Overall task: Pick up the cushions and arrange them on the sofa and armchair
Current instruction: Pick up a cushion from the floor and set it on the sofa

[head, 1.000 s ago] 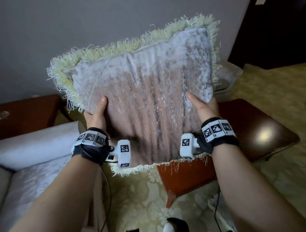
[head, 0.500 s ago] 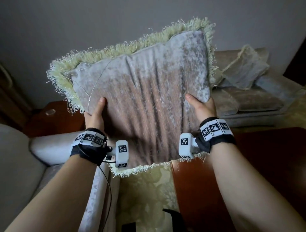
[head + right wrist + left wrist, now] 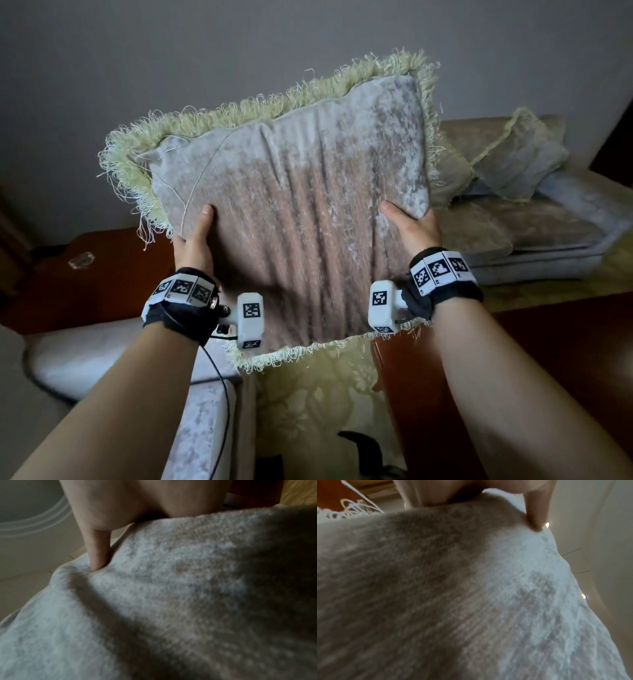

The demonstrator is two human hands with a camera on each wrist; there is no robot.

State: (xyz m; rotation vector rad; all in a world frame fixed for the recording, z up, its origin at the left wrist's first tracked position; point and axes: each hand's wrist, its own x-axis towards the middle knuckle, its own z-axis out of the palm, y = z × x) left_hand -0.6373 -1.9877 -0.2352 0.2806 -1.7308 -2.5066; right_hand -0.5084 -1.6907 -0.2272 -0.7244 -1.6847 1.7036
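I hold a square grey-pink velvet cushion (image 3: 291, 205) with a pale green fringe up in front of me. My left hand (image 3: 193, 240) grips its left edge, thumb on the near face, the other fingers hidden behind. My right hand (image 3: 411, 226) grips the right edge the same way. In the left wrist view the cushion fabric (image 3: 453, 595) fills the picture, with my thumb (image 3: 536, 513) pressed into it. The right wrist view shows the cushion (image 3: 171, 601) dented by my thumb (image 3: 98, 553). A sofa (image 3: 548, 219) with another fringed cushion (image 3: 513, 154) lies at the right.
A pale armchair arm (image 3: 96, 353) sits at the lower left. Behind it stands a dark wooden side table (image 3: 85, 291) with a glass ashtray (image 3: 80, 260). A red-brown coffee table (image 3: 513, 377) is at the lower right, over a patterned carpet (image 3: 315, 404).
My view has swung left to right across the room, bringing the sofa and its cushion into sight. The cushion stays held in both hands, now slightly higher and further right.
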